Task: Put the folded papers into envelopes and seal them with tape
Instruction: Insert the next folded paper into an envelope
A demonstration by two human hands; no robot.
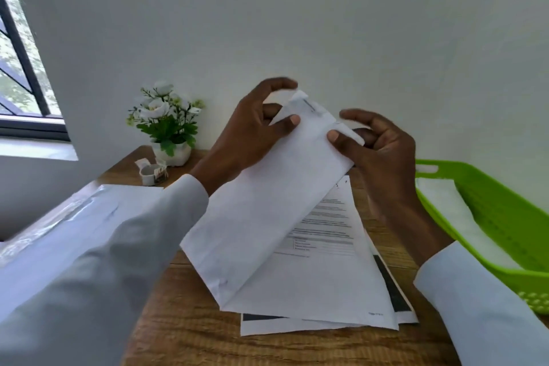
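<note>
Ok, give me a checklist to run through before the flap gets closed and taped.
1. Envelope held by both hands: ok, left hand and right hand pinch its top end.
2. Folded paper fully inside: not ok, printed paper shows at the mouth.
3. Tape dispenser within reach: ok, by the flower pot.
4. Tape strip ready: cannot tell.
5. Green basket ready for finished envelopes: ok, at the right.

A small white pot of white flowers [166,125] stands at the far edge of a wooden table [184,306], against a pale wall [297,33]; a barred window [20,68] lies left, a green plastic basket [505,217] right.
</note>
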